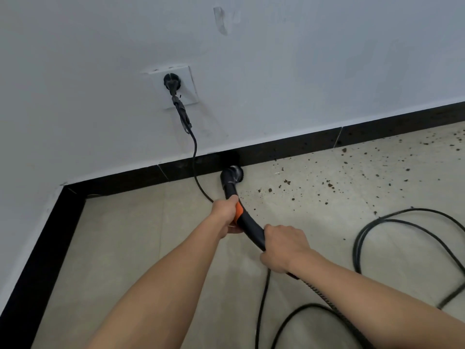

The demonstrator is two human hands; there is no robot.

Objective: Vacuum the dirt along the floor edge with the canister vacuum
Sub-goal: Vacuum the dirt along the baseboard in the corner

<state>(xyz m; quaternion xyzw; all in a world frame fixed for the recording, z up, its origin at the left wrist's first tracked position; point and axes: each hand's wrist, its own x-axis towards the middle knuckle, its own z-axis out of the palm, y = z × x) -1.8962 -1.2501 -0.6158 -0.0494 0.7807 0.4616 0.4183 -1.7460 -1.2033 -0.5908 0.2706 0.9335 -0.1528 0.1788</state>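
You had both hands on the vacuum's curved handle. Your left hand was wrapped round it at the orange collar, fingers curled tight, and your right hand was clamped round the lower end, where the ribbed hose ran out behind your knuckles. Just beyond your left fingertips the round brush head sat on the floor, touching the black skirting board. The dirt lay scattered ahead and to the right of your right fingers, along the skirting, while the tile on your left-hand side showed hardly any crumbs. The handle looked like rigid, light plastic, so that two-point hold probably steered it well. The hose was likely springy and apt to tug back, which made the hard tube, not the ribs, the place to hold. The power cord dropped from the plug close beside your left fingers and could have snagged the brush
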